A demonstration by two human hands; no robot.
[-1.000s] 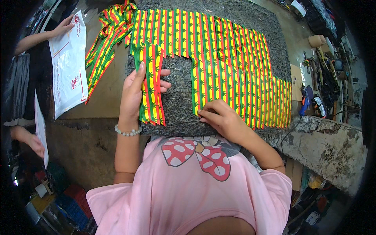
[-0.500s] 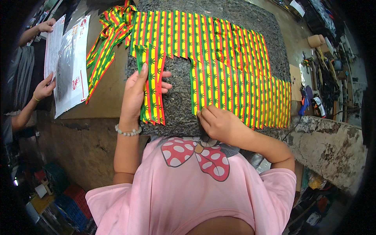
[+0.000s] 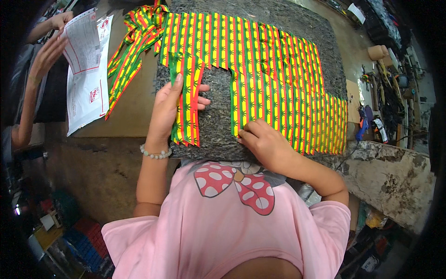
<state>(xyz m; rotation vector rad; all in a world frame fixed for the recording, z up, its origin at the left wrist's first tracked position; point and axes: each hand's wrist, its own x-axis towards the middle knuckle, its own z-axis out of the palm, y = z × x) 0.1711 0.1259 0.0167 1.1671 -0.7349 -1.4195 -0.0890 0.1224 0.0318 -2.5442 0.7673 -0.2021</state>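
A dark, rough, fibrous board (image 3: 216, 114) lies in front of me, its surface largely covered by side-by-side ribbon strips (image 3: 278, 83) striped in green, yellow and red with dark leaf shapes. My left hand (image 3: 163, 111) is closed on several loose ribbon strips (image 3: 188, 100), thumb on top and fingertips showing past their right edge. At the lower end of the leftmost long strip, my right hand (image 3: 272, 148) pinches with thumb and index finger; the strip's tip is partly hidden under them. A bunched heap of the same ribbon (image 3: 141, 32) hangs at the board's far left corner.
At left, another person's hands (image 3: 49, 53) hold a printed paper (image 3: 83, 44) above a white plastic mailing bag (image 3: 86, 100). On the right are a tan tape roll (image 3: 377, 52), blue-handled tools (image 3: 363, 125) and a stained concrete ledge (image 3: 390, 179).
The other person's hand has come up along the paper, which now tilts over the bag. My hands keep nearly the same places on the ribbons; the whole view has shifted slightly.
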